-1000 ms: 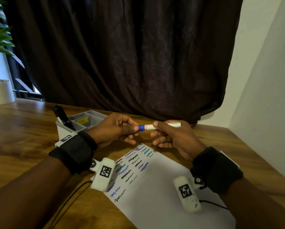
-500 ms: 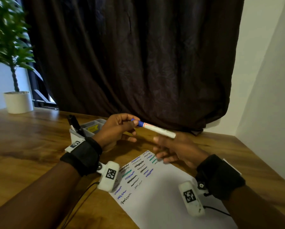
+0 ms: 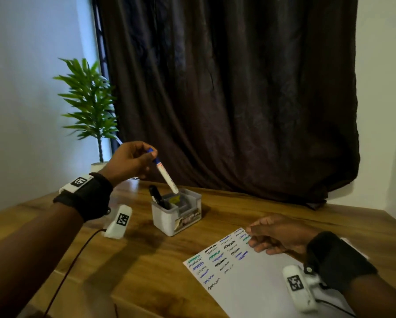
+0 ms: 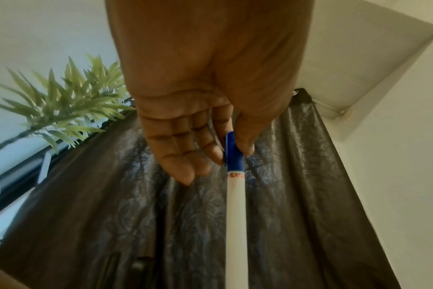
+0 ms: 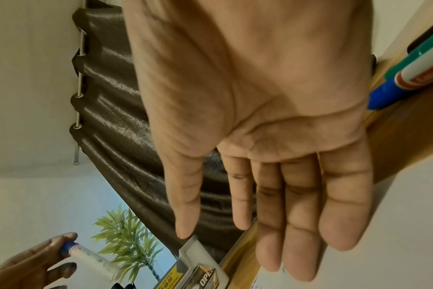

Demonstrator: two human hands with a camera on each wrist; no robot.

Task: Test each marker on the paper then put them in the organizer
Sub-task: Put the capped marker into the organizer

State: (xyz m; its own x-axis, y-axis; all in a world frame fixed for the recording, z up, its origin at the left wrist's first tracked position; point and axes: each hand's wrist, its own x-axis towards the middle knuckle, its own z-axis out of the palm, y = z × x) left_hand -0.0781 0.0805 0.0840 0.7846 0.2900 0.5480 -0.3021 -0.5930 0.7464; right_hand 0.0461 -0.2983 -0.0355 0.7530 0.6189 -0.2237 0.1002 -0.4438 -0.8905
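Observation:
My left hand pinches the blue cap end of a white marker, which hangs tail down over the grey organizer. Its lower end is at the organizer's rim. In the left wrist view the thumb and a fingertip hold the marker by its blue cap. A black marker stands in the organizer's front left compartment. My right hand hovers with straight fingers over the far corner of the white paper, which bears several coloured squiggles. It holds nothing, as the right wrist view of my right hand confirms.
More markers, blue and green capped, lie on the wooden table to the right of my right hand. A potted plant stands at the back left. A dark curtain hangs behind the table. A cable runs from the left wrist.
My right hand let go of the marker and dropped toward the paper. My left hand carried the marker left and up, tipping it tail down over the organizer. The head view swung left.

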